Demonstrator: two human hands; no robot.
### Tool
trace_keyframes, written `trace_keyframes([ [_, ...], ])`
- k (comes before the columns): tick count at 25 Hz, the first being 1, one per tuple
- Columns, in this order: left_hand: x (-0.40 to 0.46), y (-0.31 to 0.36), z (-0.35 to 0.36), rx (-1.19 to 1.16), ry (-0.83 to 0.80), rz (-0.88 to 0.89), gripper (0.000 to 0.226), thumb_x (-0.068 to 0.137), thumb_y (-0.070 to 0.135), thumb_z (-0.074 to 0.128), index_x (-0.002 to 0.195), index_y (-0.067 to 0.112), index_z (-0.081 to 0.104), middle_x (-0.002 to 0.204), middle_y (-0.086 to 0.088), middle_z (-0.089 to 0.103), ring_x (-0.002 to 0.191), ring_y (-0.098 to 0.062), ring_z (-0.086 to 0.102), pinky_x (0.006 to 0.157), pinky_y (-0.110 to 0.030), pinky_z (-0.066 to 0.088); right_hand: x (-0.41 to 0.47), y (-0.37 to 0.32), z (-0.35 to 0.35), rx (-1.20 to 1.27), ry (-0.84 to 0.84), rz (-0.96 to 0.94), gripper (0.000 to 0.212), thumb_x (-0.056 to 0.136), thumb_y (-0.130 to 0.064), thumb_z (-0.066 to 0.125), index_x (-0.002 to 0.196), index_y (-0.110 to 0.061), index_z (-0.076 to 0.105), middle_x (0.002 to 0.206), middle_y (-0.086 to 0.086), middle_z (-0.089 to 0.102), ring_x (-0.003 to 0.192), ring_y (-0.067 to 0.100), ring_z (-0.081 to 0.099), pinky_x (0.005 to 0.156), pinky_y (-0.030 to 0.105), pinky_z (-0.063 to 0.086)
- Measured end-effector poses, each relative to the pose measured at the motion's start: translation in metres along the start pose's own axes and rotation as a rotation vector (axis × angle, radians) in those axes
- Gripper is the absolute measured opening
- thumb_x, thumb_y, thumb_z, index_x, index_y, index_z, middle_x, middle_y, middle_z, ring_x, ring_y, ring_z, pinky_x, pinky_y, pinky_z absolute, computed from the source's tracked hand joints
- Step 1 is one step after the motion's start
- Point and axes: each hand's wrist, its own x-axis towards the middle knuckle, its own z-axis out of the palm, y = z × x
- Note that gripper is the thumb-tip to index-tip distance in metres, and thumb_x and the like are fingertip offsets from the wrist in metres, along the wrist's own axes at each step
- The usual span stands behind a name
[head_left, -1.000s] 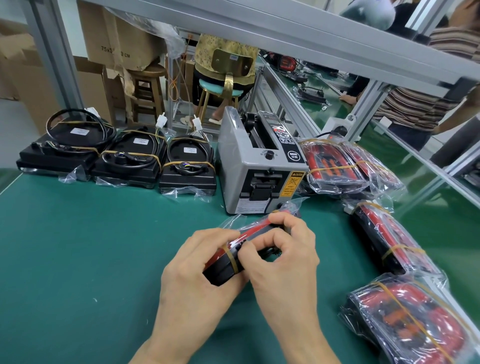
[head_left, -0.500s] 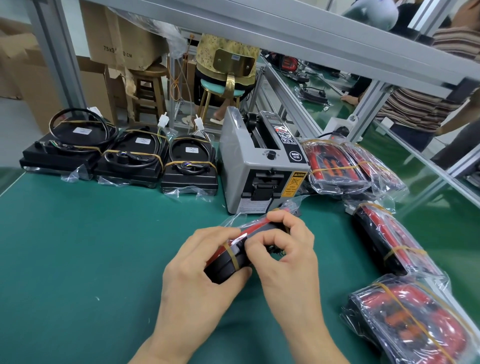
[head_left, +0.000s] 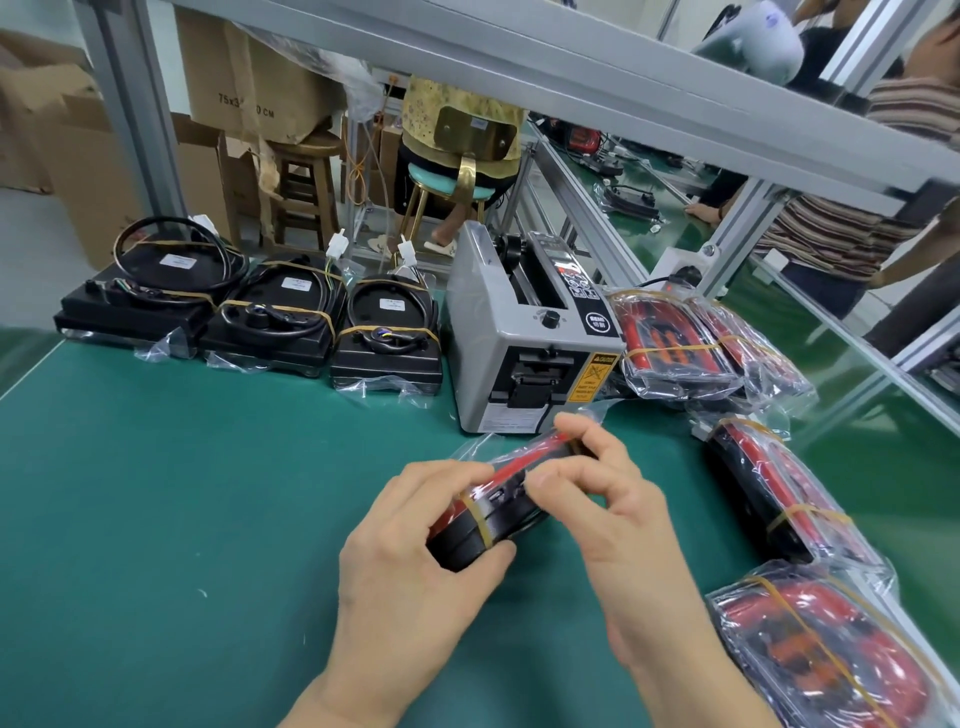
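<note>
1. Gripped by both hands: one bagged red-and-black unit (head_left: 524, 465). The left hand (head_left: 410, 545) wraps its near end, fingers over the top, thumb on the near side.
2. Curled right hand (head_left: 618, 514) holds the far end, thumb and forefinger pinching at the plastic.
3. Unit tilted over the green mat (head_left: 182, 493), just in front of the grey tape dispenser (head_left: 519, 338). Contact with the mat: cannot tell. A yellow rubber band (head_left: 480, 522) circles it.
4. More bagged units (head_left: 675, 348) lie right; black units with coiled cables (head_left: 270, 317) sit rear left.

Grey tape dispenser (head_left: 524, 358) at the rear of the green surface (head_left: 156, 493).
Three black units (head_left: 387, 343) with coiled cables stand left of it; bagged red-and-black packs (head_left: 675, 343) lie right.
</note>
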Motion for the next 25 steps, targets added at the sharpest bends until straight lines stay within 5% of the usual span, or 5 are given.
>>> trace_keyframes([
  [3,0.000,0.000,0.001,-0.009,-0.012,-0.024,0.053,0.060,0.014,0.086,0.104,0.036,0.068,0.104,0.016,0.064,0.101,-0.011,0.062,0.085,-0.031,0.051,-0.004,0.000,0.006,-0.184,-0.011,-0.027,0.009,0.065,-0.035,0.071,0.059,-0.028,0.073,0.129,-0.035,0.044,0.131,-0.007,0.032,0.108,0.029,0.028],
  [7,-0.001,0.000,0.000,-0.008,-0.022,-0.027,0.055,0.059,0.008,0.088,0.103,0.034,0.069,0.103,0.016,0.064,0.102,-0.012,0.062,0.084,-0.034,0.052,-0.004,0.005,0.007,-0.299,0.006,-0.044,0.021,0.077,-0.020,0.075,0.060,-0.032,0.072,0.130,-0.037,0.041,0.132,-0.011,0.026,0.115,0.041,0.020],
  [20,0.000,-0.001,0.001,-0.042,-0.017,-0.023,0.056,0.058,0.005,0.087,0.102,0.034,0.069,0.103,0.014,0.065,0.100,-0.014,0.063,0.082,-0.033,0.052,-0.006,0.007,0.016,-0.369,0.092,-0.108,0.017,0.072,-0.018,0.072,0.065,-0.033,0.069,0.125,-0.031,0.047,0.132,-0.004,0.030,0.111,0.039,0.028],
  [25,0.000,-0.002,0.001,-0.031,-0.011,-0.030,0.055,0.059,0.007,0.088,0.105,0.031,0.069,0.104,0.014,0.065,0.101,-0.013,0.062,0.084,-0.031,0.051,-0.002,0.012,0.012,-0.224,0.023,-0.070,0.021,0.076,-0.012,0.071,0.059,-0.025,0.070,0.125,-0.028,0.049,0.134,-0.004,0.029,0.113,0.036,0.028],
])
